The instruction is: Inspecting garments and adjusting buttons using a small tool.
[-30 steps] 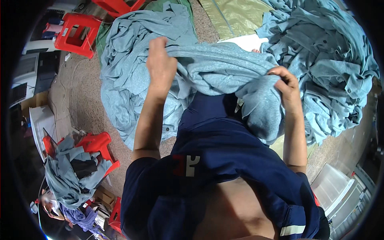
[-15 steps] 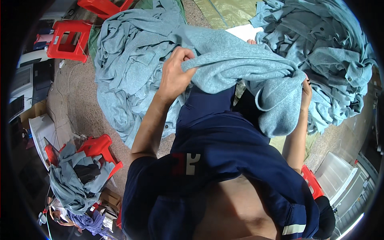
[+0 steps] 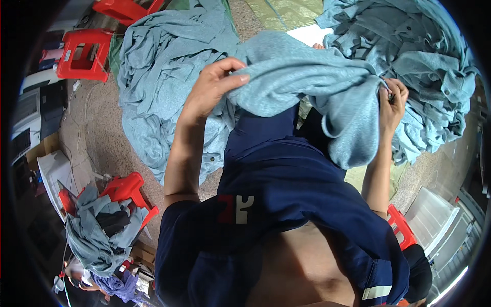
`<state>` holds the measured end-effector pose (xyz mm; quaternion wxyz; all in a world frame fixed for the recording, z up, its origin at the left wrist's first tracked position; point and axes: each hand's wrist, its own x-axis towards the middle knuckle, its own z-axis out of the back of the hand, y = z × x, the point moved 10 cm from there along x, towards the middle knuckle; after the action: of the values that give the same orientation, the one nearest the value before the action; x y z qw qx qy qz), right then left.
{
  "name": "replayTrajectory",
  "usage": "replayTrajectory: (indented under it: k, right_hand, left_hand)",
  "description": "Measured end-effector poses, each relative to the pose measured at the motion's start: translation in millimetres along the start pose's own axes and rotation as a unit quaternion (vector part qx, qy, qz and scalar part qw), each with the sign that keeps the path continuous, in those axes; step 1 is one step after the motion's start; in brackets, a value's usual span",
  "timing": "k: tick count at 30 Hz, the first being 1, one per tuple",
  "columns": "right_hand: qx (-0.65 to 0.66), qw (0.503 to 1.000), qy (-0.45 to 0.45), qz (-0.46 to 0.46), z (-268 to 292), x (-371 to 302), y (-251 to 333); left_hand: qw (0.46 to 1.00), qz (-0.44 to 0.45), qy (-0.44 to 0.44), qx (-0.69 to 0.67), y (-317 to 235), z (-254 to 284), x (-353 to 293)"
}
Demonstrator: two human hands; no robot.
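A light blue-grey knit garment (image 3: 302, 77) lies bunched across my lap, with a rounded fold hanging down on the right. At its left edge is my left hand (image 3: 215, 87), the thumb on the cloth and the fingers curled at the edge. My right hand (image 3: 393, 105) is bent closed at the garment's right side, fingers pressed together against the cloth. A small dark thing (image 3: 388, 93) shows between those fingers, too small to name. Part of each hand's grip is hidden by the fabric.
Heaps of matching garments lie at left (image 3: 169, 77) and right (image 3: 434, 66). Red stools (image 3: 64, 64) stand at far left; another stool (image 3: 128, 187) at lower left is by more piled clothes (image 3: 97, 235). A clear plastic box (image 3: 427, 215) sits at lower right. Another person (image 3: 76, 273) appears at lower left.
My left hand has shifted left and slightly up, its thumb straighter. My right hand has come up over the garment's edge, showing more fingers. The cloth between them has shifted slightly left.
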<state>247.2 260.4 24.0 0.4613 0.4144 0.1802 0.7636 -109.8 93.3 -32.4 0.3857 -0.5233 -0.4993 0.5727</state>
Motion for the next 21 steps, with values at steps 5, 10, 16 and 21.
replayTrajectory:
  k: [5, 10, 16, 21]
  right_hand:
    - [0.051, 0.949, 0.130, 0.282, -14, -23, 173]
    - [0.126, 0.917, 0.096, 0.365, -38, -42, 216]
    - [0.056, 0.917, 0.074, 0.387, -47, -52, 202]
    - [0.048, 0.918, 0.098, 0.381, -58, -50, 195]
  left_hand:
    - [0.974, -0.083, 0.024, -0.209, -58, -26, 2]
    - [0.990, -0.033, 0.090, -0.100, -75, -89, 0]
    - [0.995, -0.029, 0.093, -0.037, -52, -96, 2]
    - [0.995, -0.025, 0.094, 0.018, -51, -93, 0]
